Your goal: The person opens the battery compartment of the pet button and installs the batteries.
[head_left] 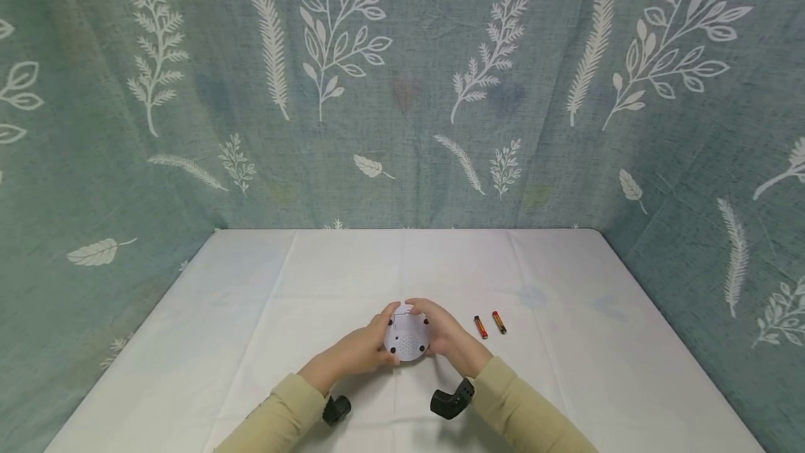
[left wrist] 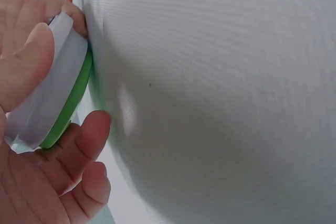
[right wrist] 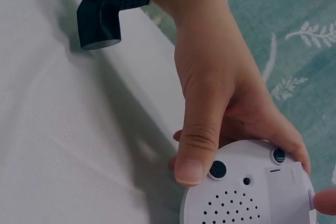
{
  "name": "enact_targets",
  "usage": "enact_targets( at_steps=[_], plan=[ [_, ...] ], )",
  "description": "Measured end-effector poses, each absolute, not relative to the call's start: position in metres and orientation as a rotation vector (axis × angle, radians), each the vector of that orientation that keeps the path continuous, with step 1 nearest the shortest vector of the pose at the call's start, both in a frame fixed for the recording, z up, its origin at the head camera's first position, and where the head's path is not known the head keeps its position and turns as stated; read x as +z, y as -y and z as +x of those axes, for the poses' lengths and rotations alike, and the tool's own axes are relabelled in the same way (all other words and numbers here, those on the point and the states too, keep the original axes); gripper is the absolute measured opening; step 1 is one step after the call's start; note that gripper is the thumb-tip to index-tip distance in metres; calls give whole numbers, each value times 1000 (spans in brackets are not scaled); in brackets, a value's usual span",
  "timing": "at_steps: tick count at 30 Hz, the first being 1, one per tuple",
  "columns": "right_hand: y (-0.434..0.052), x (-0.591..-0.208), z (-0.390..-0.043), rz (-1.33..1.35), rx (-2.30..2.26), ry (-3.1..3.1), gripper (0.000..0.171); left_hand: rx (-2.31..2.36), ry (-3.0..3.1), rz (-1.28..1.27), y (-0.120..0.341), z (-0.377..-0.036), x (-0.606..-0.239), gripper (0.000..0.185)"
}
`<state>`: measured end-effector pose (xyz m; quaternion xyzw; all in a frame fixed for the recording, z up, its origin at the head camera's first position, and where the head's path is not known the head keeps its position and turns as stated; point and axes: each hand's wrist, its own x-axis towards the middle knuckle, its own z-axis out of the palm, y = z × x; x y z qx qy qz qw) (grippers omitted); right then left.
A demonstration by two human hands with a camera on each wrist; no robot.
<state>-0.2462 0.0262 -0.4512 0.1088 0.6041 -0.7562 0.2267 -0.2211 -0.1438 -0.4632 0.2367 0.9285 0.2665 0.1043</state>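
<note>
Between both hands, near the middle of the table, is a rounded white battery-powered device (head_left: pixel 407 344), its underside turned up. That face has dark round feet, a patch of speaker holes (right wrist: pixel 231 208) and a battery cover (right wrist: pixel 289 195). Its green lower part (left wrist: pixel 71 103) faces the table. My left hand (head_left: pixel 360 349) grips the left side, its thumb (right wrist: pixel 191 169) on the near rim beside a foot. Around the right side, my right hand (head_left: pixel 444 334) holds the device, with a fingertip (right wrist: pixel 326 201) at the cover's far edge.
Two small red-and-black batteries, one battery (head_left: pixel 481 327) and another battery (head_left: pixel 499 322), lie right of the device. A white cloth covers the table (head_left: pixel 251 362). Green leaf-patterned curtains (head_left: pixel 402 159) surround its back and sides. Black wrist cameras (head_left: pixel 453 400) sit on both wrists.
</note>
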Motion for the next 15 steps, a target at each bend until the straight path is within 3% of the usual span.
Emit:
enact_targets(
  at_steps=[15],
  plan=[
    [-35, -455, -238, 71, -2015, -1916, 43, 895, -2654, 669, 153, -225, -468, 94]
  ],
)
